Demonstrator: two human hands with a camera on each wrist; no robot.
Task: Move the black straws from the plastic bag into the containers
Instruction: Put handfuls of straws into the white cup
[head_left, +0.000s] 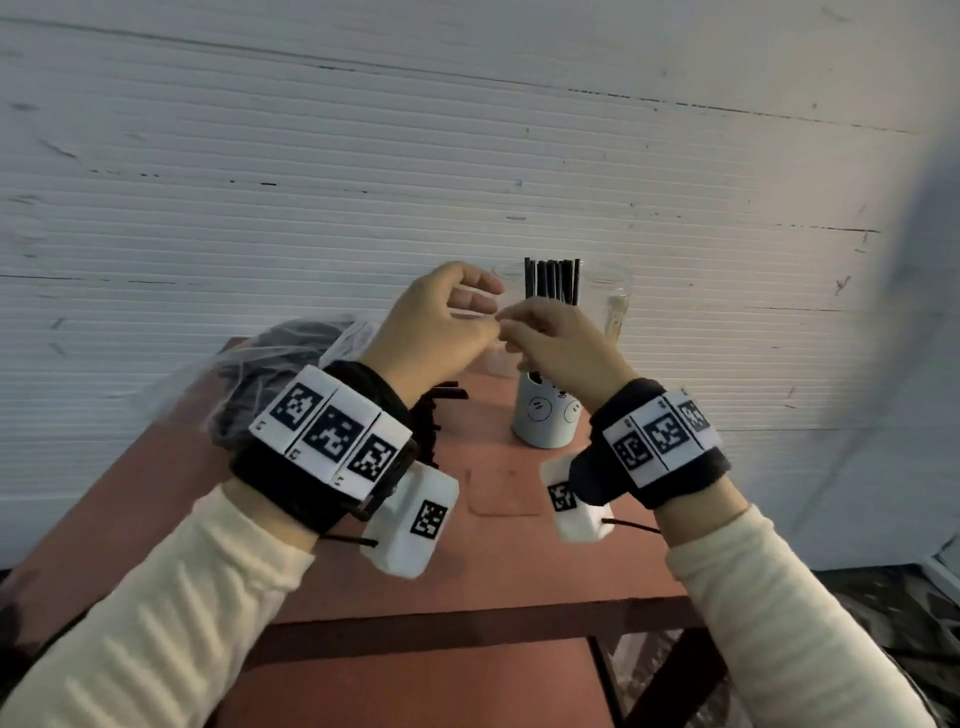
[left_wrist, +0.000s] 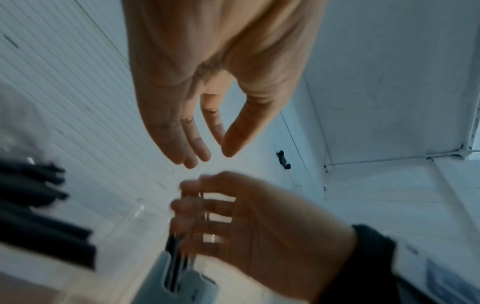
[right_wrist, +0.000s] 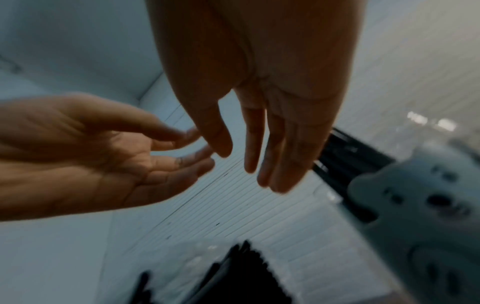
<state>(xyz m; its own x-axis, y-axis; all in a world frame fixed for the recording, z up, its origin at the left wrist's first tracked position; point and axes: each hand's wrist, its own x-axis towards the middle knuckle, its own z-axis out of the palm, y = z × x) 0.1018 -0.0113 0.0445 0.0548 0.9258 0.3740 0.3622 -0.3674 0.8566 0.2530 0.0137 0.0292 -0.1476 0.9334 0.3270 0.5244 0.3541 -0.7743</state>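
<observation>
Both hands hover close together above the table, fingertips almost meeting. My left hand (head_left: 483, 306) (left_wrist: 207, 152) has relaxed, nearly straight fingers and holds nothing. My right hand (head_left: 519, 325) (right_wrist: 246, 164) is likewise empty, fingers extended, just above the white face-printed container (head_left: 545, 415) (right_wrist: 415, 205). A bundle of black straws (head_left: 551, 280) stands upright in that container. The clear plastic bag (head_left: 280, 364) with more black straws (left_wrist: 39, 226) lies at the table's back left. A few loose straws (head_left: 436, 415) lie beside the bag, partly hidden by my left wrist.
The reddish-brown table (head_left: 493, 561) is narrow, with its front edge near me and a white ribbed wall right behind it. A clear plastic cup (head_left: 615, 301) stands behind the white container on the right. The wrist views are motion-blurred.
</observation>
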